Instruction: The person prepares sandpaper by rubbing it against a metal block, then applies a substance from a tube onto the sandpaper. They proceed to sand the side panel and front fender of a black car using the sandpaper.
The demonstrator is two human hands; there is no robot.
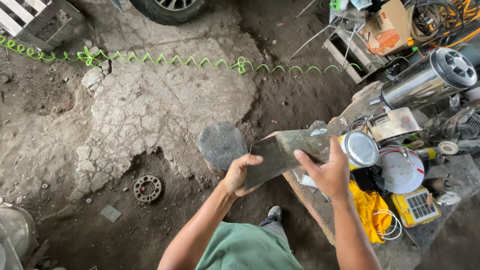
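I recorded a bent sheet of metal (282, 155) held up in front of the person, over the inner edge of a cluttered workbench (320, 210) and above the dirt floor. The sheet was dull grey and folded: its left panel was darker and smoother, its right panel stained and mottled with greenish patches.

The left hand (239, 174) gripped the lower left corner, thumb curled over the front face and the remaining fingers closed behind it, out of sight. The right hand (327, 170) clasped the right panel from the front, fingers (306, 159) spread narrowly and pressed flat against the surface; I could not tell where its thumb sat.

Just right of the sheet, a round tin can (359, 149) lay on its side on the bench, its shiny end facing the camera. Beside it sat a white disc with a red rim (400, 172), a yellow cloth (367, 207) and a small yellow solar panel (417, 206). Further back lay a steel cylinder (425, 80).

On the floor, a round textured pad (221, 145) lay near the left hand, a rusty toothed ring (147, 188) sat well apart to the left, and a green coiled hose (165, 60) stretched across the ground.
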